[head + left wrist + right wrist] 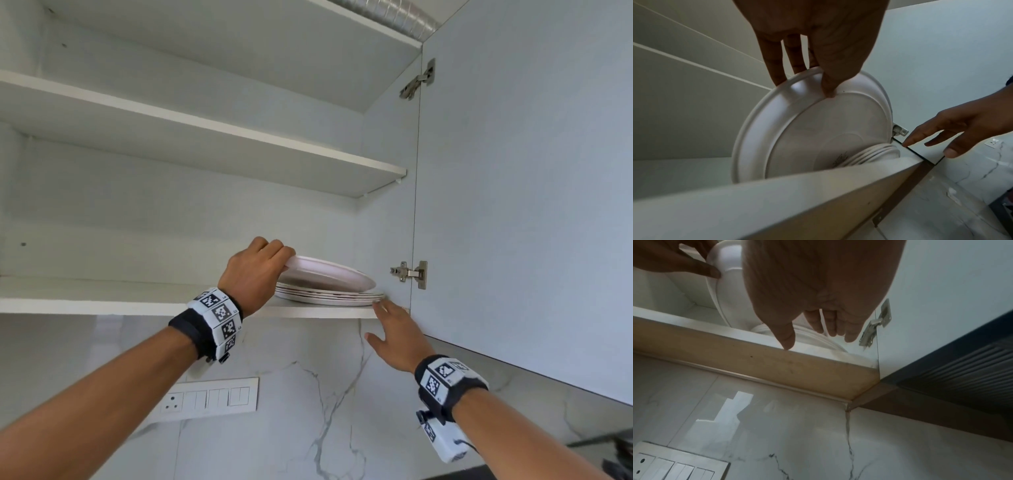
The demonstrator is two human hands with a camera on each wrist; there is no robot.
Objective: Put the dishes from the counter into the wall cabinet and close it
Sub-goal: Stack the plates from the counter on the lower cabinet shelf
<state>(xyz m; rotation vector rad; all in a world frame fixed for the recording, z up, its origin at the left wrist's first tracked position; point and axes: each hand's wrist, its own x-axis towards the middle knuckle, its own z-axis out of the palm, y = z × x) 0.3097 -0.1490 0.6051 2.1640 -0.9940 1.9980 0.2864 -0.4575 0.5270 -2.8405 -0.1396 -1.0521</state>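
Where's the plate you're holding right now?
In the head view the plate is right of centre, tilted on the plate stack on the cabinet's bottom shelf, gripped by the left hand.

No legible text or labels.

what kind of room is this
Most likely a home kitchen: a wall cabinet with its door open holds a stack of plates on the bottom shelf, above a marble-look backsplash with a switch panel.

Left hand raised, fingers curled in a grip; right hand open, fingers extended.
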